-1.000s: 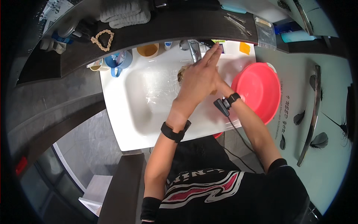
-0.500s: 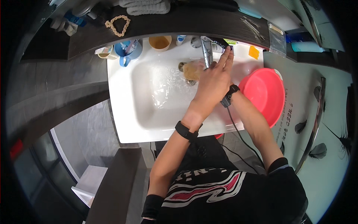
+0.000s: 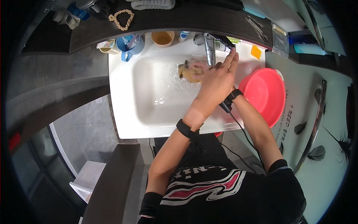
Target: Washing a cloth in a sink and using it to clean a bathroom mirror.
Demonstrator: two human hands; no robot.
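My left hand (image 3: 215, 81) lies flat on top of my right hand (image 3: 234, 59), palm against palm, fingers stretched toward the back right of the white sink (image 3: 123, 112). Only the fingertips and the banded wrist of my right hand show. Both hands are just right of the chrome tap (image 3: 209, 48) and hold nothing. A brown, wet lump (image 3: 190, 71) lies in the basin under the tap, left of my hands, with water rippling around it. Each wrist wears a black band, and a thin black cable hangs from the right one.
A red plastic bowl (image 3: 263, 95) sits on the sink's right side. A blue mug with brushes (image 3: 130, 44), an orange cup (image 3: 163, 37) and small bottles line the back rim. A dark shelf (image 3: 179, 18) above holds a beaded ring and a folded towel.
My joined hands stayed pressed together by the tap, sliding slightly against each other. The view shifted, so the sink sits lower and more centred, and the brown lump shows more fully.
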